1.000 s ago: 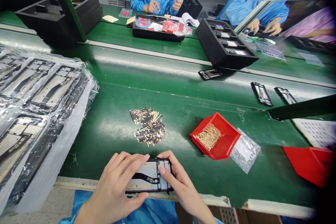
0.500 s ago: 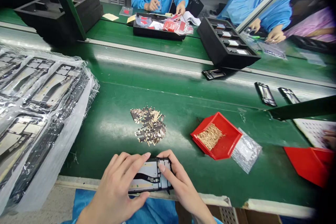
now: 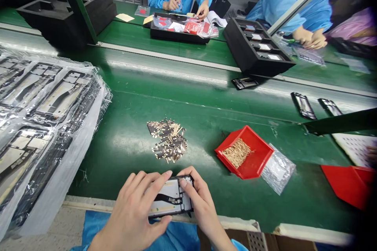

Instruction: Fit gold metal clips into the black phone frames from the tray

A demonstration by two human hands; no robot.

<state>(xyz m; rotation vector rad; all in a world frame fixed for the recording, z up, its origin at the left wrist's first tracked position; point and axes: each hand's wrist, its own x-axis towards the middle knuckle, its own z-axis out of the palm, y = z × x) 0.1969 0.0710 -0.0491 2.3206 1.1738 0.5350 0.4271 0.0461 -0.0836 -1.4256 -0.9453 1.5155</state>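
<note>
A phone frame [image 3: 167, 199] with a grey inner plate and a black flex cable lies sideways between my hands at the table's near edge. My left hand [image 3: 137, 206] grips its left end, fingers along the far edge and thumb at the near edge. On the right end, my right hand [image 3: 202, 202] is closed, its thumb pressing the inner face near the top corner and its fingers behind the far edge. Whether a small part sits under that thumb is hidden. Just beyond lies a pile of small dark and gold strips [image 3: 168, 140].
A red bin [image 3: 259, 155] of thin tan pieces stands at right, a clear plastic bag [image 3: 278, 170] beside it. Stacked plastic trays of phone frames [image 3: 59, 94] fill the left. More frames [image 3: 304, 106] lie on the metallic strip. Opposite, co-workers in blue handle parts near black boxes [image 3: 256, 51].
My hands and the phone frame stay nearly in place, with my right thumb shifted slightly up the frame. The co-worker at far right has brought both hands together.
</note>
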